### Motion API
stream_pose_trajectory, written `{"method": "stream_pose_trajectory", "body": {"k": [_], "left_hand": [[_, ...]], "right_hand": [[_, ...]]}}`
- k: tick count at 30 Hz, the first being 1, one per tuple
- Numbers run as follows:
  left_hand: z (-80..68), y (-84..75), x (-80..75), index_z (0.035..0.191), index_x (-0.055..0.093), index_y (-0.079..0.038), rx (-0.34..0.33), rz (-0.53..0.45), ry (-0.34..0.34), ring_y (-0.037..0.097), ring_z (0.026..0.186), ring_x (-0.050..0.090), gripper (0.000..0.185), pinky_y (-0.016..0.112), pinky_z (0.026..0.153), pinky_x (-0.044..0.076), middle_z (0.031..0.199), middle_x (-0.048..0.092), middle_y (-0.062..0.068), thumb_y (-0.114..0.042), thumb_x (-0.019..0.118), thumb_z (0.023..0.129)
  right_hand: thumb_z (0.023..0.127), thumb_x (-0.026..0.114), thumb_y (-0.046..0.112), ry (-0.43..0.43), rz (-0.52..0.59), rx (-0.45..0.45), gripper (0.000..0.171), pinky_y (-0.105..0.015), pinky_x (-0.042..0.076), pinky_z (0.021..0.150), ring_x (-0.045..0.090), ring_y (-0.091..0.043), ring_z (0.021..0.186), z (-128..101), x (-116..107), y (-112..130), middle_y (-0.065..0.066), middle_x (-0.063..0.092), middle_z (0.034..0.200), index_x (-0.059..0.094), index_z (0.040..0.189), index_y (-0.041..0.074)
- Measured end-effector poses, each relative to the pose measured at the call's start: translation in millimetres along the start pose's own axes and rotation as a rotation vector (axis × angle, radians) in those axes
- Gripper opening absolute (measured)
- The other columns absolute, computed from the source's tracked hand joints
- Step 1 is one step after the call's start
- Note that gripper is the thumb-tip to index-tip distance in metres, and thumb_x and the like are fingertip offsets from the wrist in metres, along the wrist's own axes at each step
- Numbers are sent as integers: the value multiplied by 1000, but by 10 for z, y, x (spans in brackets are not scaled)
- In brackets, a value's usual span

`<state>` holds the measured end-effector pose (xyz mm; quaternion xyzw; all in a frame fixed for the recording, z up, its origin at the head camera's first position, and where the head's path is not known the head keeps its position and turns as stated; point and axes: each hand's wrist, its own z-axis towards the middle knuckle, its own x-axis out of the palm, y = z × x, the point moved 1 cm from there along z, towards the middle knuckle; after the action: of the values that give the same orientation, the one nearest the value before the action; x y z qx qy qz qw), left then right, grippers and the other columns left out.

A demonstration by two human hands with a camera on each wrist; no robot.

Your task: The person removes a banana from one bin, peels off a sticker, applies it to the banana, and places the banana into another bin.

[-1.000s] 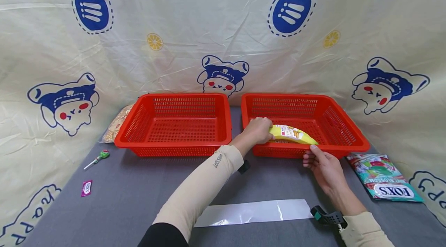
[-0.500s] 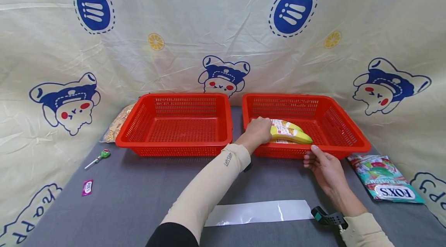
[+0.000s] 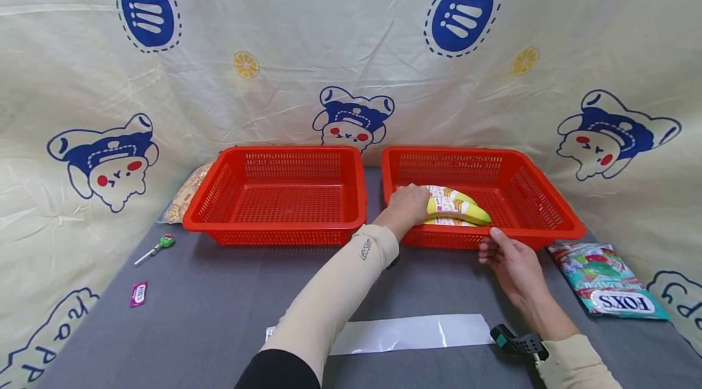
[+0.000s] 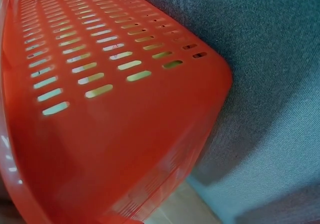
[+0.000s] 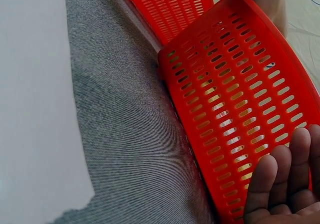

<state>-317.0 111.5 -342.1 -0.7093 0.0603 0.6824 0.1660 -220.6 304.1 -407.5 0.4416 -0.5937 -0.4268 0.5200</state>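
Observation:
In the head view, two red plastic baskets stand side by side. My left hand [image 3: 408, 206] reaches over the front left rim of the right basket [image 3: 548, 200]. It holds the left end of a yellow banana-shaped packet [image 3: 460, 211] with white printed labels, which lies inside along the front wall. The fingertips of that hand are hidden. My right hand [image 3: 512, 264] pinches the same basket's front rim, thumb on top and fingers curled below. In the right wrist view its fingers [image 5: 282, 171] lie against the slotted outer wall, and yellow shows through the slots.
The left basket [image 3: 274, 233] stands beside it. A bag of tan pieces [image 3: 186, 194], a lollipop [image 3: 156, 249] and a small purple sachet [image 3: 138, 294] lie at left. A teal FOX'S bag [image 3: 609, 282] lies at right. A white strip [image 3: 417, 334] crosses the grey tabletop in front.
The banana-shaped packet has tipped over and settled lower in the right basket, showing more of its label. My left forearm has shifted slightly right. The right hand keeps its place on the rim.

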Motion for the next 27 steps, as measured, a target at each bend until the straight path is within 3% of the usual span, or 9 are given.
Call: {"method": "stream_pose_trajectory", "body": {"k": [8, 14, 22, 27], "left_hand": [[-16, 9, -1, 116, 63, -19, 7, -32, -23, 11, 87, 56, 33, 25, 78, 48, 106, 67, -4, -27, 67, 84], [-133, 93, -111, 121, 62, -16, 85, -154, -70, 10, 100, 56, 35, 25, 92, 44, 115, 64, -2, -26, 63, 88], [-443, 412, -240, 126, 59, -17, 134, -434, -125, 13, 105, 54, 41, 30, 91, 47, 117, 58, 1, -26, 65, 87], [-694, 653, -285, 127, 57, -18, 164, -545, -172, 15, 107, 53, 43, 33, 90, 48, 119, 58, 2, -26, 66, 86]], "right_hand": [[89, 60, 37, -14, 2, 2, 27, -21, 53, 71, 63, -9, 74, -12, -6, 0, 4, 71, 83, 71, 95, 13], [88, 62, 37, -26, 14, 7, 26, -21, 53, 71, 63, -9, 74, -21, 7, 18, 4, 71, 82, 71, 94, 13], [88, 61, 38, -12, 15, 28, 27, -21, 53, 72, 63, -10, 74, -51, 23, 38, 4, 71, 81, 71, 94, 13], [91, 58, 38, 10, -19, 42, 27, -22, 52, 73, 63, -11, 75, -85, 42, 45, 4, 70, 82, 68, 97, 13]]}}
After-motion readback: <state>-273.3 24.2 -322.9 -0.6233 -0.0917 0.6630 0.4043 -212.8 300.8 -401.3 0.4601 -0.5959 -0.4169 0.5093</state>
